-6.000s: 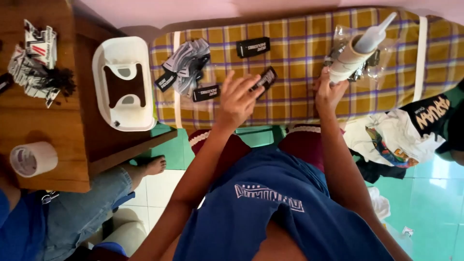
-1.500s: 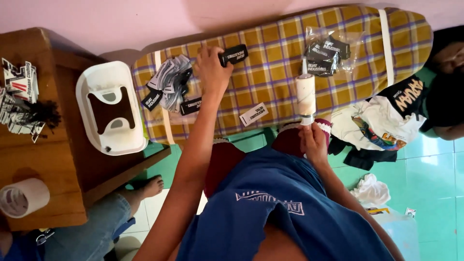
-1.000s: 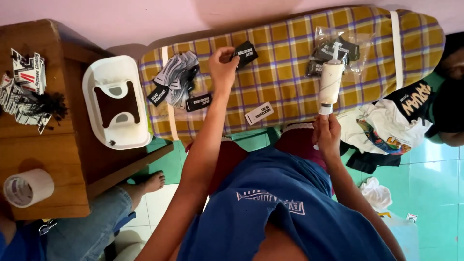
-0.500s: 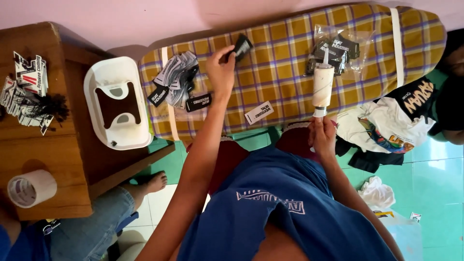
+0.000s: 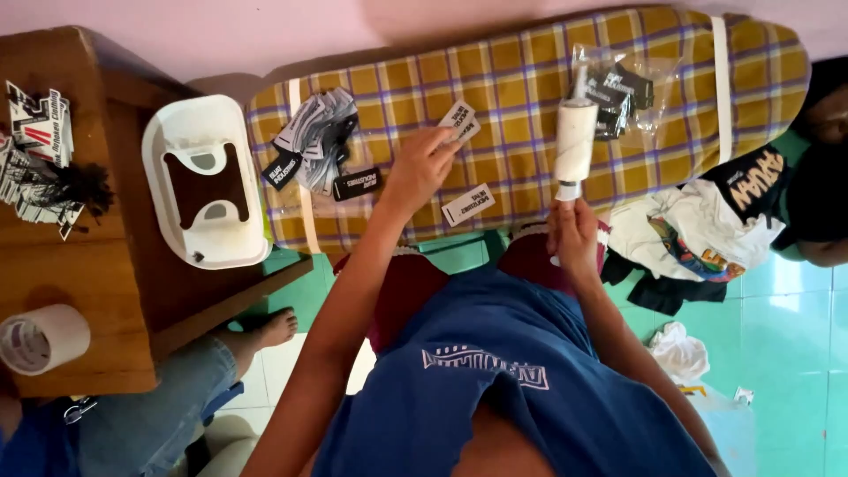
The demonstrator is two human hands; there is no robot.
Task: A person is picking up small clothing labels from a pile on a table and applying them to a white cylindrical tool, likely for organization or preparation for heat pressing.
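- L hand [image 5: 422, 168]: fingers pinched on a small white tag [image 5: 459, 119], held lifted just above the checked ironing board [image 5: 689, 97]. Grip at one end; the rest of the tag sticks out free.
- R hand [image 5: 574, 234]: clenched round the handle of a white lint roller [image 5: 576, 141]. Roller head lies over the board, pointing away from the person, just beside a clear bag of dark tags [image 5: 618, 88].
- Second white tag [image 5: 468, 205] lies flat on the board near its front edge, between the two hands, touching neither.
- Loose heap of black & white tags [image 5: 314, 141] at the board's L end, well apart from the roller.
- White plastic iron rest [image 5: 205, 190] & tape roll [image 5: 44, 336] on wooden worktop [image 5: 97, 256] to the L; not in use.
- Clothes pile [image 5: 698, 230] hangs off the board's R side, near R hand.
- Judgement: for clean handling, keep the pinch at the tag's edge so the face stays clear; keep roller clear of the bag, since the sticky surface could snag it.
- Another person's leg & bare foot [image 5: 274, 329] under the worktop; no contact w/ the items.
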